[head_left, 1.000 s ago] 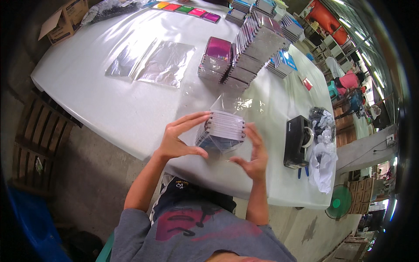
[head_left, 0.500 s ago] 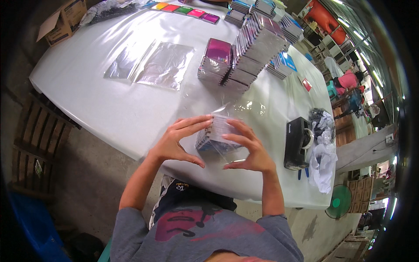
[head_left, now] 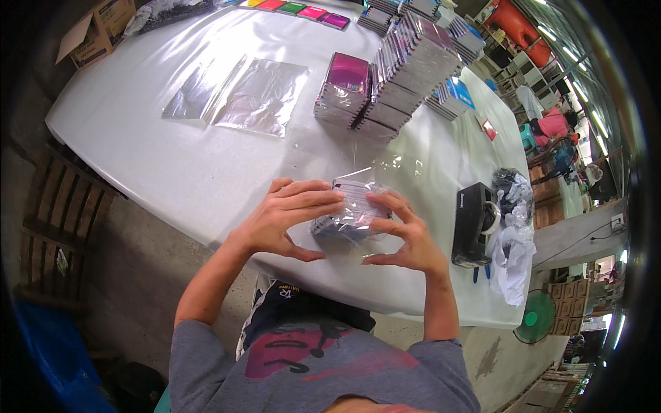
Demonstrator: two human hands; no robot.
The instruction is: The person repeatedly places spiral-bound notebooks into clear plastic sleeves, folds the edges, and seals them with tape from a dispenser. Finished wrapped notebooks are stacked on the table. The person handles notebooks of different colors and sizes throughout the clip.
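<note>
A small stack of spiral-bound notebooks [head_left: 354, 205] in clear plastic film stands near the table's front edge. My left hand [head_left: 292, 210] lies against its left side, long fingers stretched along the upper edge and thumb held apart below. From the right, my right hand [head_left: 406, 234] touches the wrapped stack with its fingertips, the thumb pointing left below it. Between them the two hands hold the stack. Loose, shiny film sticks up behind it. Beyond stand taller stacks of notebooks [head_left: 411, 76], one with a purple cover [head_left: 348, 71] on top.
Flat clear plastic bags [head_left: 261, 96] lie on the white table [head_left: 172, 162] at the left. A black tape dispenser [head_left: 472, 224] stands at the right beside crumpled white plastic [head_left: 511, 255]. Colourful notebooks [head_left: 292, 9] line the far edge; a cardboard box [head_left: 103, 34] is far left.
The film-wrapped stack has turned slightly between my hands, and its film bunches more on top. My left fingers have slid a little right over its edge; the right hand has shifted slightly right.
</note>
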